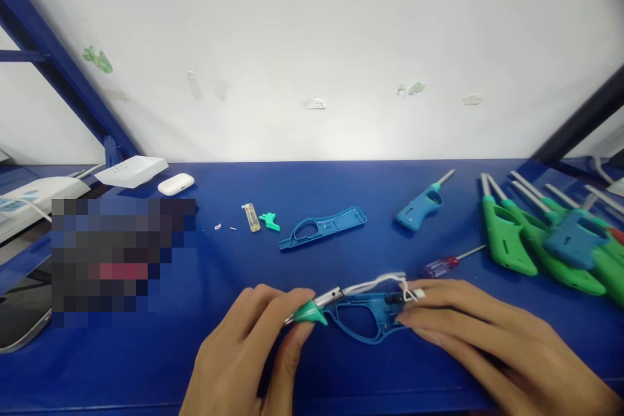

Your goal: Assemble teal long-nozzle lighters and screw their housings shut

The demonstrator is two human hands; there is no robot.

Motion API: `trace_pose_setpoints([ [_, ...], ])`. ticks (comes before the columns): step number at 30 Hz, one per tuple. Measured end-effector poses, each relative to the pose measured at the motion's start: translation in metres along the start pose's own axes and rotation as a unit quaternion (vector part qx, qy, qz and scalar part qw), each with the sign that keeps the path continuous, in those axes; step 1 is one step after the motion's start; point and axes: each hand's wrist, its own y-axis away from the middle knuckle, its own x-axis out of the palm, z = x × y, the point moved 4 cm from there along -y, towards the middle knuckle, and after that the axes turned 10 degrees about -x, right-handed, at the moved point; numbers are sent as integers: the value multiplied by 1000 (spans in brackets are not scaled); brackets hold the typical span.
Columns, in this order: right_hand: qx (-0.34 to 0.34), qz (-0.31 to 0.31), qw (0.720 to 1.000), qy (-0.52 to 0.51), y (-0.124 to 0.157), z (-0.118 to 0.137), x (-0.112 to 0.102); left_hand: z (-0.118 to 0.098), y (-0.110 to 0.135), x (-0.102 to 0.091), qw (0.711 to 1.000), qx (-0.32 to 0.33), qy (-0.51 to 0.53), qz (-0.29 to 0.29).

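Between both hands lies a blue lighter half-shell [363, 318] with its inner side facing up. My left hand [258, 338] pinches the green nozzle collar [311, 313] around the metal lighter tube [328, 298]. White wires [373, 284] run from the tube toward my right hand [468, 325]. Its fingers are closed on the handle end of the shell, by a small black and white part [407, 296]. Beyond the hands rests the other blue half-shell [336, 224]. To its left are a clear fuel tank [252, 217] and a green trigger piece [270, 221].
A screwdriver [446, 264] lies behind my right hand. Farther back is a whole blue lighter [422, 208]; several green lighters [509, 240] are piled at the right. A white case [176, 184] and a white box [132, 171] stand at back left, near a blurred-out area.
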Motion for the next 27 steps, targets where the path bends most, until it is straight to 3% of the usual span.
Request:
trace_pose_setpoints([
  [13, 18, 9, 1000, -3, 4, 0, 1, 8, -1, 1, 994, 41, -86, 56],
  [20, 21, -2, 1000, -7, 1, 1, 2, 6, -3, -1, 997, 2, -42, 65],
  [27, 32, -12, 999, -7, -1, 1, -1, 10, -2, -7, 994, 43, -91, 39],
])
